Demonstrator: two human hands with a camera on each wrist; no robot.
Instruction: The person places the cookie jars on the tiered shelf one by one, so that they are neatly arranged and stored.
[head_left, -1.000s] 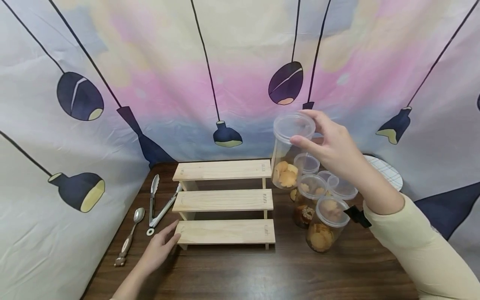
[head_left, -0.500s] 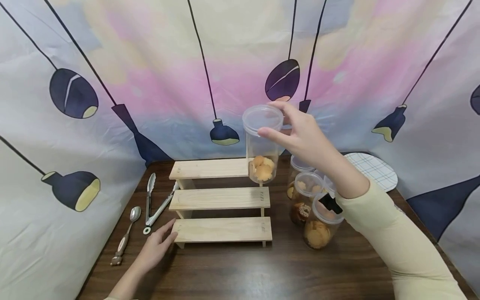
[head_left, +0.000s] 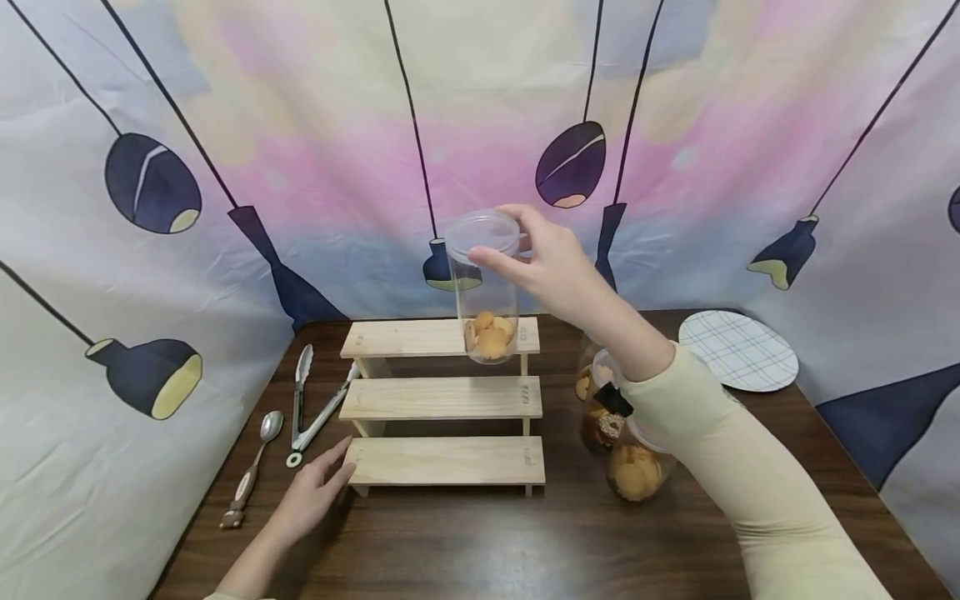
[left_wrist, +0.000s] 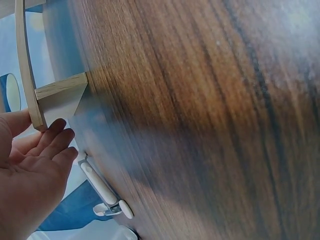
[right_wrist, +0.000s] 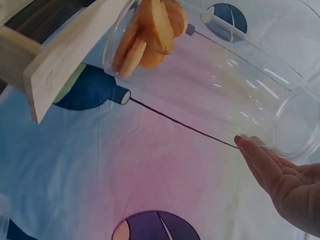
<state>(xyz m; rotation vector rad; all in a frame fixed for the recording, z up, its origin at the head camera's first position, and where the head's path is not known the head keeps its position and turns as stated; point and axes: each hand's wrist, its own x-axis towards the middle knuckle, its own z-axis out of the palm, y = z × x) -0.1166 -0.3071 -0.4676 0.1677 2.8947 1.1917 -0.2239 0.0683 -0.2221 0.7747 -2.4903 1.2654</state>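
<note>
My right hand (head_left: 551, 265) grips a clear plastic jar (head_left: 486, 292) near its lid, thumb in front and fingers behind. Several golden cookies (right_wrist: 150, 32) lie at the bottom of the jar. It is upright, its base close over the top tier of a three-tier wooden display rack (head_left: 442, 461). At the rack's lowest tier, my left hand (head_left: 309, 493) holds the left end. In the left wrist view, that board's end (left_wrist: 36, 112) sits between my thumb and fingers.
Right of the rack stand several lidded jars of cookies (head_left: 633, 473), partly hidden by my right forearm. Behind them lies a white checked oval mat (head_left: 738, 350). Metal tongs (head_left: 318, 421) and a spoon (head_left: 255, 467) lie left of the rack. A printed cloth (head_left: 330, 150) hangs behind the table.
My right hand has carried the cookie jar left from above the other jars to over the rack's top tier. The checked mat shows more fully. My left hand stays at the rack.
</note>
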